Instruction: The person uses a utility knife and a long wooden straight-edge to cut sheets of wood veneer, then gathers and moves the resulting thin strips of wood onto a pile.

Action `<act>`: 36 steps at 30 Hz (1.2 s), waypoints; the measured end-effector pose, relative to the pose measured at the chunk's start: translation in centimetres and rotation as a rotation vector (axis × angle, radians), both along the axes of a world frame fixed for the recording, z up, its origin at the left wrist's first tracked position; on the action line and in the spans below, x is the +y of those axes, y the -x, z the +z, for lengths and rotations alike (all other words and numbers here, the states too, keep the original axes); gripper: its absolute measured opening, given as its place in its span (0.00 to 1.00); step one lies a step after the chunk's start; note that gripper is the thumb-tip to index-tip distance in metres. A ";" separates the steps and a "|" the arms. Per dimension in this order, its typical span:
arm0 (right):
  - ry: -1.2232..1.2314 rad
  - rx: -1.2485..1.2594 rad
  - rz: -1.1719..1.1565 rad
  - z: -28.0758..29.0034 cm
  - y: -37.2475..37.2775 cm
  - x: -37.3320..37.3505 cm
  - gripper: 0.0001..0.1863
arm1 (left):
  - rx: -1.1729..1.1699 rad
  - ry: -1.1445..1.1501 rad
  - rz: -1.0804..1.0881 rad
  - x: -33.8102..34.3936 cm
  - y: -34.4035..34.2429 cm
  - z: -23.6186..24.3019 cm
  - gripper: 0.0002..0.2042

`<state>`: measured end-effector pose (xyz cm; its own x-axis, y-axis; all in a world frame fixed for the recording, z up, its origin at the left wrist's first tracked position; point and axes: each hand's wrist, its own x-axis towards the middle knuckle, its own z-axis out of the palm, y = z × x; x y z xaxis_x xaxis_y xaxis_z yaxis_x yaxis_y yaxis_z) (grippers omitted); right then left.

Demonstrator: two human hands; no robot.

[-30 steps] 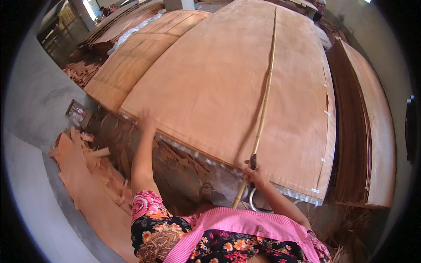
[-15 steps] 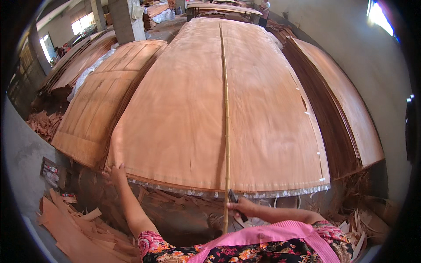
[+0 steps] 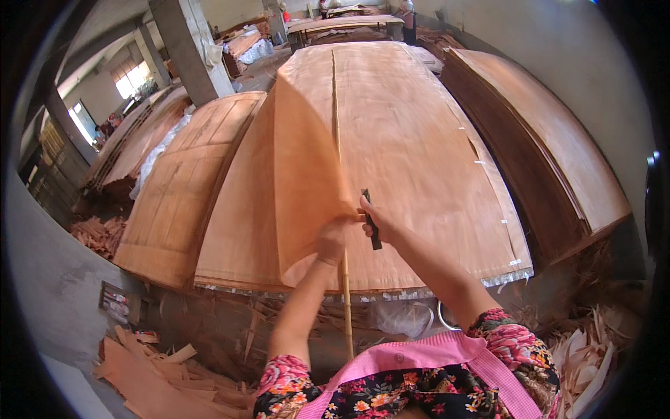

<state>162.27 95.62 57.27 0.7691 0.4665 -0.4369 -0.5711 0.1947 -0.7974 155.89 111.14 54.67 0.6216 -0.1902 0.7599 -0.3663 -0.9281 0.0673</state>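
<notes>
A thin, reddish-tan wood veneer sheet has its left side lifted and folded toward the middle of a wide veneer stack. My left hand grips the edge of this raised flap beside a long bamboo pole, which lies lengthwise over the stack. Its near end sticks out past the front edge toward me. Close by on the right, my right hand is closed round a black knife; I cannot make out its blade. The right fingertips are next to the flap's edge, and whether they touch it is unclear.
Lower veneer stacks flank the main one on the left and right. Veneer scraps litter the floor at the front left. A concrete pillar rises at the back left. A person stands far back.
My left hand has moved from the sheet's near left corner to the pole, folding the sheet's left side over. My right hand with the knife has let go of the pole and reached forward.
</notes>
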 end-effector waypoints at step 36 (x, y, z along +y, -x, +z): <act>0.127 0.056 -0.321 1.1 9.9 -26.1 0.09 | 0.483 0.134 -0.031 -30.9 16.8 4.5 0.33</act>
